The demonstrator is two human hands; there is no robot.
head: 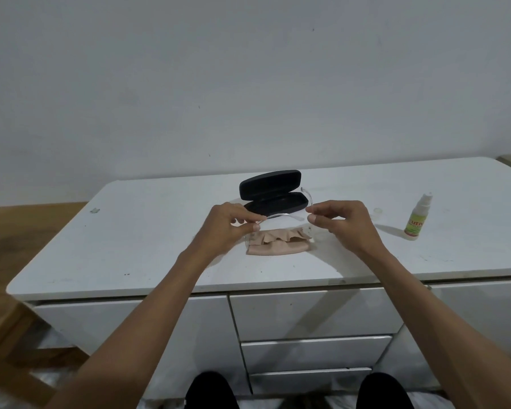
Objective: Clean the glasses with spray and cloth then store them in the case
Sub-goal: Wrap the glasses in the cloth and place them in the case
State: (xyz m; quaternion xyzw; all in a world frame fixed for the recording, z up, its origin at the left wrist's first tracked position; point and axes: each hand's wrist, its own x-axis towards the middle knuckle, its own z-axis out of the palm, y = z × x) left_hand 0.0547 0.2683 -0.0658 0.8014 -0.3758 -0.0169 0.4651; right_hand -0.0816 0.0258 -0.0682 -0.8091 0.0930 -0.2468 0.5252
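Clear-framed glasses (pixel 281 215) hang between both hands just above the white cabinet top (pixel 148 240). My left hand (pixel 229 224) pinches the frame's left end and my right hand (pixel 341 222) pinches its right end; one temple arm sticks up beside the case. The black case (pixel 273 191) lies open right behind the glasses, lid raised. A crumpled beige cloth (pixel 278 242) lies on the top below the glasses. The small spray bottle (pixel 416 216) with a green label stands upright far to the right, its clear cap (pixel 377 211) beside it.
The cabinet has drawers (pixel 313 314) below its front edge. A plain wall (pixel 248 84) rises behind it. Wooden flooring (pixel 27 231) shows at the left. My dark-clad knees (pixel 210 391) sit at the bottom of the view.
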